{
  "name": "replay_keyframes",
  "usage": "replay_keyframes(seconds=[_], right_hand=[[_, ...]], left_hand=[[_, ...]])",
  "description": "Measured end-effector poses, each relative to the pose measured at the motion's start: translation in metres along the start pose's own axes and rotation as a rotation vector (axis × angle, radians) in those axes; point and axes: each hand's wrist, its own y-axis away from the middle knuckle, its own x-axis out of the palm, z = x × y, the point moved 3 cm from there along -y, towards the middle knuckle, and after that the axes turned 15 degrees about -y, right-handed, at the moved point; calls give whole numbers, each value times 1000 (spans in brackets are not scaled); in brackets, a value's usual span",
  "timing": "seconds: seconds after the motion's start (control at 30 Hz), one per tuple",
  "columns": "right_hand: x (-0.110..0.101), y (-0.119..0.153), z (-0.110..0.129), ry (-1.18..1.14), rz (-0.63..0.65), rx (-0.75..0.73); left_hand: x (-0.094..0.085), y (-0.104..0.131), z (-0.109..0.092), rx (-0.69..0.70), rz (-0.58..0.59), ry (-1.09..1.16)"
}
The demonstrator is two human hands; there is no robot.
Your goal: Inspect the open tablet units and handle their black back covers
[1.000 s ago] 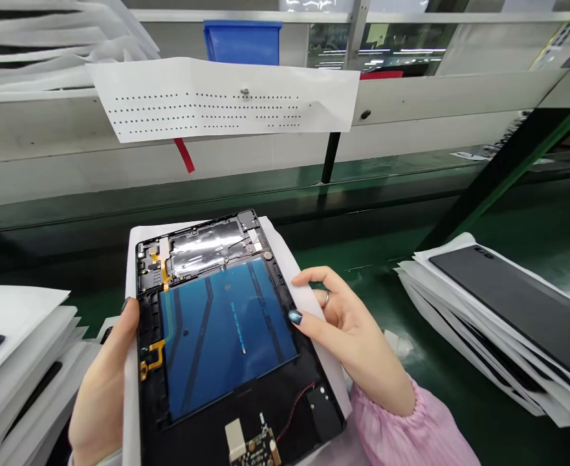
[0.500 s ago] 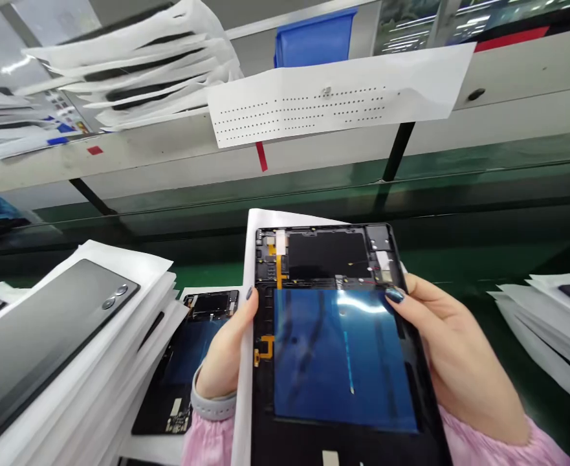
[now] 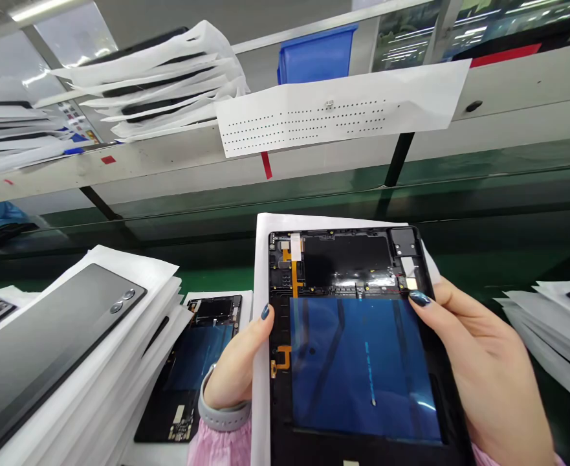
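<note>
Between my hands is an opened tablet (image 3: 362,369), its inside facing me, with a blue film over the lower part and orange flex cables along the left. A white foam sheet (image 3: 262,259) lies behind it. My left hand (image 3: 241,356) grips the left edge, thumb at the side and the other fingers hidden underneath. On the right edge, my right hand (image 3: 479,349) has its thumb on the frame near the upper corner and its fingers behind. Left of my left wrist, a second opened tablet (image 3: 197,356) lies on white sheeting.
A stack of white sheets (image 3: 134,362) with a grey tablet cover (image 3: 66,343) on top stands at the left. More white sheets (image 3: 551,336) are at the right. Above, a shelf edge carries a printed paper (image 3: 343,107), layered sheets (image 3: 168,84) and a blue bin (image 3: 318,55).
The held tablet and both hands have shifted slightly right in view, and the tablet's tilt has changed, moving the glare on the film. The camera view has also shifted a little.
</note>
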Motion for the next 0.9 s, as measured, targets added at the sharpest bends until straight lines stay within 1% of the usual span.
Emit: replay_keyframes(seconds=[0.1, 0.17, 0.2, 0.3, 0.33, 0.37, 0.43, 0.5, 0.53, 0.6, 0.7, 0.77, 0.8, 0.9], right_hand=[[-2, -3, -2, 15, 28, -105], [-2, -5, -3, 19, 21, -102], [-2, -6, -4, 1, 3, -75], [-2, -8, -6, -152, -75, 68], [-2, -9, -7, -219, -75, 130], [0, -11, -8, -282, -50, 197], [3, -13, -10, -372, 55, 338], [4, -15, -11, -403, 132, 425], [3, -15, -10, -398, 133, 440], [0, -16, -8, -380, 83, 420], [-7, -15, -2, -355, 5, 328], [-12, -13, 2, -331, -31, 257], [-14, -11, 4, -311, -51, 232], [-21, -3, 6, -232, -116, 171]], left_hand=[[7, 4, -5, -62, 19, 29], [12, 5, -7, -109, 53, 62], [13, 6, -8, -125, 72, 78], [16, 5, -8, -171, 136, 113], [16, 4, -7, -188, 155, 122], [17, 3, -6, -201, 168, 127], [17, 1, -4, -194, 157, 132], [16, -2, -5, -152, 96, 104], [14, -3, -5, -130, 60, 66], [10, -4, -8, -76, 19, -44], [4, -2, -14, 24, 87, -249], [0, 3, -15, 56, 127, -367], [-2, 6, -15, 51, 114, -410], [-2, 18, -16, 21, 6, -467]])
